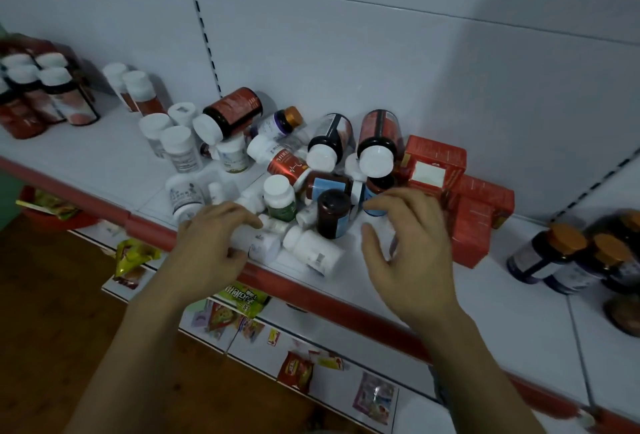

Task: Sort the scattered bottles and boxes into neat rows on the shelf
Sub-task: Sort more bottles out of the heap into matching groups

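Observation:
A jumble of bottles lies in the middle of the white shelf point(104, 163): white ones, dark ones with red labels point(235, 111) and a brown one with a blue label point(334, 215). Red boxes point(436, 163) are heaped at the right of the pile. My left hand point(211, 246) curls over a white bottle point(265, 246) lying at the shelf's front edge, thumb under it. My right hand point(408, 243) hovers over the pile's right side, fingers spread and bent, holding nothing. Another white bottle point(313, 251) lies between my hands.
Dark white-capped bottles point(52, 94) stand in rows at the far left. Orange-capped bottles point(568, 257) stand together at the right. The shelf has a red front lip point(311, 291). Snack packets point(298, 371) lie on the lower shelf. The back wall is a white panel.

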`<control>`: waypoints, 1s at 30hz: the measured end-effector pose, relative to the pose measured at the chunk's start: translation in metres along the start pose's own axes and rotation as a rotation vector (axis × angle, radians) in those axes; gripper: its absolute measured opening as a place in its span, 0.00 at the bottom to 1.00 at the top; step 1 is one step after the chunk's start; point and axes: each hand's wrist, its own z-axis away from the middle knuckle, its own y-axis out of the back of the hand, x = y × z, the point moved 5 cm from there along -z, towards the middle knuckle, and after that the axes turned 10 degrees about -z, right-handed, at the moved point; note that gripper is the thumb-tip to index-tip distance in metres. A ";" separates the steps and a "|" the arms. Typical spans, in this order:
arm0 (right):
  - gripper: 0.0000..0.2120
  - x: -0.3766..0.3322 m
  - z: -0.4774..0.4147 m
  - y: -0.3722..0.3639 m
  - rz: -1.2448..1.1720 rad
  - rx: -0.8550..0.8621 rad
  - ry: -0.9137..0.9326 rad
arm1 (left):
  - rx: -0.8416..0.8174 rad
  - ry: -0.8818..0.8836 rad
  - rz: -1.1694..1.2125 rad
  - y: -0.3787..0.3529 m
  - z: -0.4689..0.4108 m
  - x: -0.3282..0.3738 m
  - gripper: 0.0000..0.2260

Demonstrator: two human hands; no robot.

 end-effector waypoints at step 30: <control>0.19 0.053 0.036 0.179 -0.499 0.513 -0.338 | 0.364 -0.135 1.141 0.008 -0.053 0.159 0.20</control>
